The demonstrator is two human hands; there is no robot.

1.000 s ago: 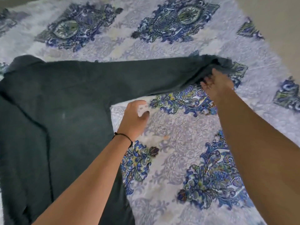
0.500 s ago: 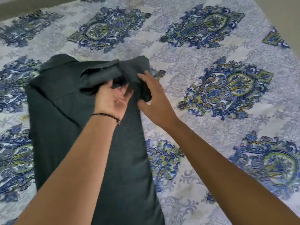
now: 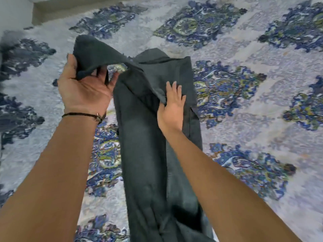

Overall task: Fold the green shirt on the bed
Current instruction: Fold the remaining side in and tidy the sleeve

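Green shirt (image 3: 153,154) | left grip (image 3: 85,88) pinches its raised end | right grip (image 3: 172,105) flat, pressing

I see through one wide-angle camera on my head, facing forward and steeply down onto the bed (image 3: 244,119) from arm's reach. The top left corner is blurred, possibly the bed's far edge.

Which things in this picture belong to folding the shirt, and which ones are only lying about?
For the job: green shirt; left hand, gripping its raised part; right hand, flat on it; bed underneath.
Only there: black wrist cord; beige strip beyond the bed.
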